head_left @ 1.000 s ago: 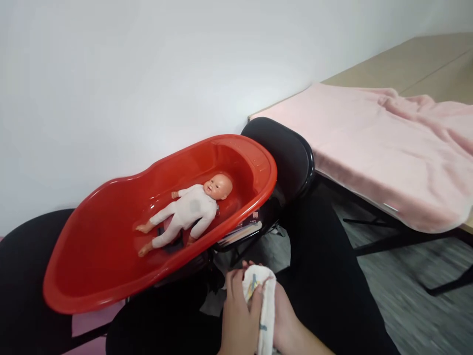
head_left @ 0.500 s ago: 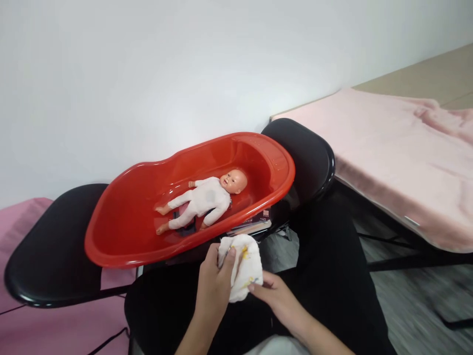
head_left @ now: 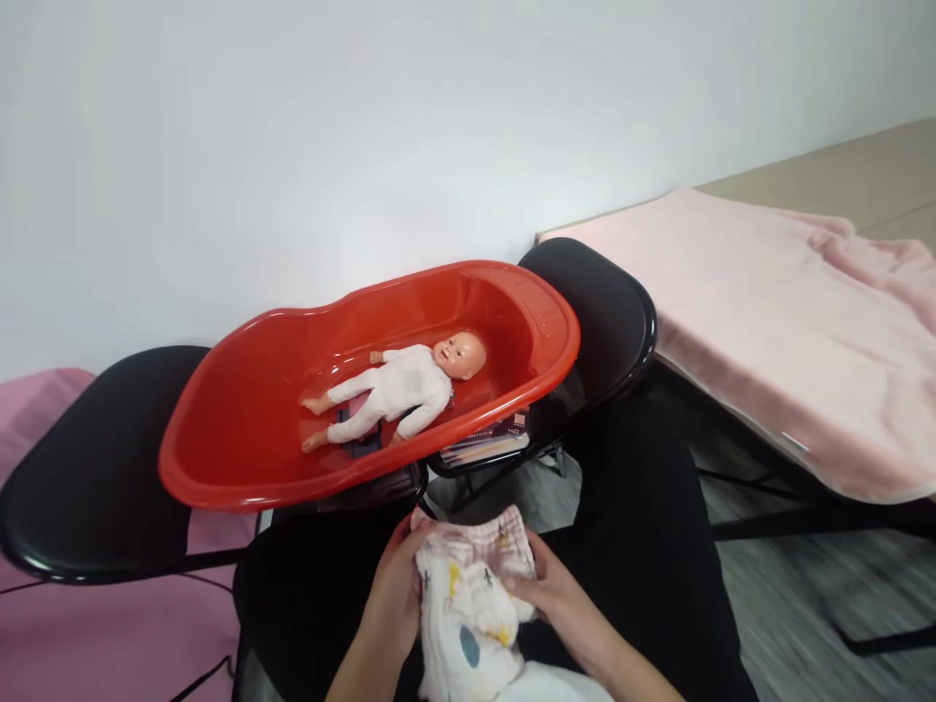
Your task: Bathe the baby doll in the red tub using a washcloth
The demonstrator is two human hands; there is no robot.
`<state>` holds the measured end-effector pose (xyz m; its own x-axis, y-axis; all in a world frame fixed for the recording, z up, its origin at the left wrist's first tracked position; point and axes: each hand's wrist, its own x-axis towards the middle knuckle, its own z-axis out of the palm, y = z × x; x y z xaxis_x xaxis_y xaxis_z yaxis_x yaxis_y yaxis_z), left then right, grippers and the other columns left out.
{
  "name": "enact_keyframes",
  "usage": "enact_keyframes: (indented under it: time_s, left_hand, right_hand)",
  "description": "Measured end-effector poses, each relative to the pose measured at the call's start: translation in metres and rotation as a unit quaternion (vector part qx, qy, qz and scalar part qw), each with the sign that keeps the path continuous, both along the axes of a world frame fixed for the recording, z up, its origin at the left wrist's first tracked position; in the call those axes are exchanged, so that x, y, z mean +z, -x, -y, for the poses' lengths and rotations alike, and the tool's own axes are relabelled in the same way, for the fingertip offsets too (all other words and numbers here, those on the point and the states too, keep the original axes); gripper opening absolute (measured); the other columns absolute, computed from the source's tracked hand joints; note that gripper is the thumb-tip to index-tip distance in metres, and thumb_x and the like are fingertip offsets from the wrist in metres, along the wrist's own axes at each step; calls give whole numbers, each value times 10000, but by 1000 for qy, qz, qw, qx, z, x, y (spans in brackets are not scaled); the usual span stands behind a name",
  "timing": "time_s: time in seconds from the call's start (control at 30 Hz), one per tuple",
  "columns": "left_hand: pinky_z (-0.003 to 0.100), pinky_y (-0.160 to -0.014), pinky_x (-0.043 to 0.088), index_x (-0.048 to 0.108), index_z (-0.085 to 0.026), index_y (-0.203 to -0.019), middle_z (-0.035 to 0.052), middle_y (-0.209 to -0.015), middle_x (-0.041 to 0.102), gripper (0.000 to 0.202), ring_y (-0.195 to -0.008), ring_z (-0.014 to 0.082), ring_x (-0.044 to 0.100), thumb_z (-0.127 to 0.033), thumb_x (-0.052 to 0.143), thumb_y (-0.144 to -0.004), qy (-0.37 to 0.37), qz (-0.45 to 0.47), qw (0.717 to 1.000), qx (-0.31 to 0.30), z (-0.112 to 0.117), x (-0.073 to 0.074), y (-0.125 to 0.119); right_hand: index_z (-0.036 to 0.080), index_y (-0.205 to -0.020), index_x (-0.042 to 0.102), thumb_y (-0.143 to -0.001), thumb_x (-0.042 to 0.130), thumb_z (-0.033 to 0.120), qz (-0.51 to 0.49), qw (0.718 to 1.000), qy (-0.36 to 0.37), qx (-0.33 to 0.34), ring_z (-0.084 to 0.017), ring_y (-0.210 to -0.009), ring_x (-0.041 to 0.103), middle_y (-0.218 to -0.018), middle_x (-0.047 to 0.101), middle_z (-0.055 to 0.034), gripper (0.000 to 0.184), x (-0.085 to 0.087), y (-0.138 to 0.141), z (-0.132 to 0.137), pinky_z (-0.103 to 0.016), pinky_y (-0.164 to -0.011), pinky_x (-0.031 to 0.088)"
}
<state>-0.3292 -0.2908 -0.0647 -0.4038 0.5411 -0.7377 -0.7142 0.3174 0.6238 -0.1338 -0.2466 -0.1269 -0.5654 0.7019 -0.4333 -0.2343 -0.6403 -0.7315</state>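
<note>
Over my lap, a patterned white cloth (head_left: 472,595) with yellow, pink and blue-grey marks hangs between both hands, partly unfolded. My left hand (head_left: 399,585) is closed on its left edge. On its right edge, my right hand (head_left: 545,585) grips with the thumb on top. Beyond the cloth, a red baby bathtub (head_left: 241,409) rests on black seats. Inside it a baby doll (head_left: 409,380) in a white suit lies on its back, head to the right. Dark and pinkish stuff shows under the doll, not clearly made out.
Black chair seats stand at the left (head_left: 95,458) and right (head_left: 604,312) of the tub. A pink blanket (head_left: 767,341) covers a bed at the right. Books (head_left: 487,444) lie below the tub's near rim. Pink fabric (head_left: 117,634) hangs at lower left; a white wall rises behind.
The cloth, folded small before, has opened out and now hangs down toward me. Both hands have moved lower and farther apart, still gripping it. The doll and tub look the same.
</note>
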Motion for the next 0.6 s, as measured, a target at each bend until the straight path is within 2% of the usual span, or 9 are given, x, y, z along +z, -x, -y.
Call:
enact_keyframes:
  time_s: [0.1, 0.17, 0.2, 0.27, 0.33, 0.4, 0.5, 0.57, 0.6]
  left_hand:
    - [343, -800, 572, 382, -326, -1497, 66, -1110, 740, 945, -914, 234, 746, -318, 885, -698, -17, 2, 999, -28, 27, -18, -2]
    - [387, -850, 570, 458, -246, -1472, 114, -1134, 738, 1052, -997, 301, 732, -321, 949, -545, -24, -9, 996, -85, 39, -25, -2]
    - [403, -887, 563, 549, -187, -1402, 141, -1141, 737, 979, -1031, 327, 719, -309, 947, -515, -26, -28, 992, -116, 43, -26, -2]
    - [424, -983, 529, 696, -138, -1224, 162, -1183, 727, 715, -1113, 350, 682, -306, 896, -559, -23, -112, 978, -173, 45, -23, -1]
    - [426, -1059, 483, 774, -177, -1099, 133, -1232, 713, 485, -1209, 348, 627, -318, 820, -637, -14, -254, 945, -206, 44, -14, 2]
    - [415, -1041, 491, 811, -229, -1000, 110, -1165, 721, 338, -1191, 337, 624, -348, 763, -688, -3, -391, 893, -222, 42, -1, 5]
    - [382, -913, 532, 812, -268, -897, 102, -999, 693, 206, -979, 288, 669, -398, 676, -815, -17, -517, 818, -251, 40, 19, 7]
    - [369, -911, 521, 788, -262, -826, 111, -1084, 678, 188, -1000, 279, 659, -393, 656, -854, -41, -560, 793, -237, 37, 29, 8]
    - [366, -932, 512, 767, -252, -787, 115, -1158, 674, 184, -1062, 288, 648, -390, 666, -853, -51, -562, 795, -222, 35, 32, 8]
  right_hand:
    - [248, -1587, 330, -598, 961, 410, 24, 999, -26, -26, -308, -1203, 653, -1316, 684, -114, 1184, -3, -5, -9, -492, -1109, 450]
    - [246, -1574, 376, -677, 915, 410, 38, 998, -47, 30, -295, -1168, 666, -1261, 710, -100, 1059, 1, -12, -20, -497, -1114, 443]
    - [238, -1521, 476, -711, 888, 407, 47, 995, -66, 63, -296, -1183, 656, -1268, 707, -99, 924, 5, -16, -25, -493, -1126, 431]
    - [230, -1379, 645, -738, 856, 368, 88, 982, -126, 114, -311, -1276, 593, -1355, 659, -95, 689, 16, -24, -32, -478, -1168, 385]
    - [255, -1353, 673, -707, 856, 290, 158, 958, -198, 133, -324, -1364, 511, -1454, 586, -77, 673, 29, -32, -36, -466, -1212, 322]
    - [284, -1383, 651, -699, 837, 244, 222, 928, -260, 148, -333, -1366, 501, -1466, 569, -74, 710, 42, -39, -40, -475, -1218, 308]
    - [284, -1184, 773, -832, 698, 274, 267, 881, -349, 173, -309, -1175, 620, -1288, 657, -95, 359, 58, -49, -49, -464, -1100, 441]
    - [291, -1019, 806, -889, 629, 301, 289, 850, -411, 157, -302, -1130, 625, -1230, 667, -94, 220, 66, -52, -56, -462, -1045, 469]
    - [291, -954, 803, -893, 629, 314, 296, 841, -433, 134, -312, -1173, 603, -1260, 657, -90, 186, 70, -52, -58, -468, -1053, 457]
